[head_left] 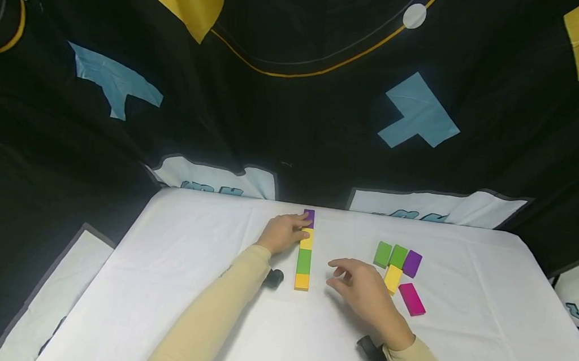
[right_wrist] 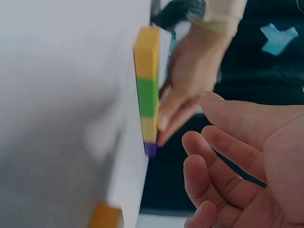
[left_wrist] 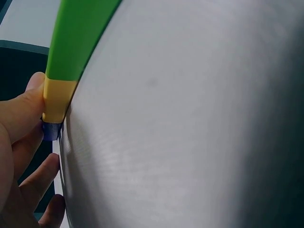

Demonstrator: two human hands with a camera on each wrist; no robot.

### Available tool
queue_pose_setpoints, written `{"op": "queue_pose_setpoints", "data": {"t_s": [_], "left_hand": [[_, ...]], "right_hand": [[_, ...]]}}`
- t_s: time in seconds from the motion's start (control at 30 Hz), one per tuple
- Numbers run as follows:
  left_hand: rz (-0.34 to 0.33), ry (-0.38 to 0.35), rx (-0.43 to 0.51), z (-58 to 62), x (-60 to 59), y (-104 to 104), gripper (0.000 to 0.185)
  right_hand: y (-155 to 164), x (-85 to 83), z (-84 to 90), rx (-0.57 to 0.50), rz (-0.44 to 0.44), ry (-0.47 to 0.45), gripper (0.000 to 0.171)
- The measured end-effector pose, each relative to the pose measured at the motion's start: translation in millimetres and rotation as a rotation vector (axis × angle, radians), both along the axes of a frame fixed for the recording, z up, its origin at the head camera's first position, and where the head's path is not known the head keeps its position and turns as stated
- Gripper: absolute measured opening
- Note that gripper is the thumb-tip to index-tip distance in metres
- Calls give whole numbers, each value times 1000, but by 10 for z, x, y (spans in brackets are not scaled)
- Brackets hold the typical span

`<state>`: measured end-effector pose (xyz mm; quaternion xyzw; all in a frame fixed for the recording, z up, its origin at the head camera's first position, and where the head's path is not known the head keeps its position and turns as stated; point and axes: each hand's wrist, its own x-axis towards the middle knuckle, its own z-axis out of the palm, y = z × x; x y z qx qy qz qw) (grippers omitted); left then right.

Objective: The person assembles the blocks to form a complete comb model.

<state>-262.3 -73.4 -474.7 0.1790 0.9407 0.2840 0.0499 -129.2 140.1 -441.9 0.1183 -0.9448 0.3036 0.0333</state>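
A straight row of blocks stretches away from me on the white table [head_left: 171, 250]. It begins with a yellow block [head_left: 302, 282], then a green block [head_left: 303, 262], a second yellow block [head_left: 307, 244] and a purple block [head_left: 309, 212] at the far end. My left hand [head_left: 281, 234] reaches in from the left, thumb on the far yellow block and fingertips over the purple one. In the left wrist view its other fingers [left_wrist: 42, 178] spread out. To the right of the row hovers my right hand [head_left: 362, 291], fingers loosely bent, nothing between them.
Beside my right hand lie loose blocks: two green blocks [head_left: 383, 254], a purple block [head_left: 412, 264], a yellow block [head_left: 392, 278] and a magenta block [head_left: 411, 299]. A black curtain [head_left: 293, 135] hangs behind the table's far edge. Dark wrist devices [head_left: 372, 350] sit at both cuffs.
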Motion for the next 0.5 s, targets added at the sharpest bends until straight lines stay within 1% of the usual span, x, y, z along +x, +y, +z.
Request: {"op": "queue_pose_setpoints", "data": {"t_s": [0.13,0.33,0.5], "left_hand": [[3,-7,5,10,2,3,44],[8,-12,2,-4,-7,12,44],[8,-12,12,2,5,13,44]], "right_hand": [[167,29,43,-6,-32,-4,34],[415,81,34,-25,-25,72,31],[571,120,34,-18,-44,48,32]]}}
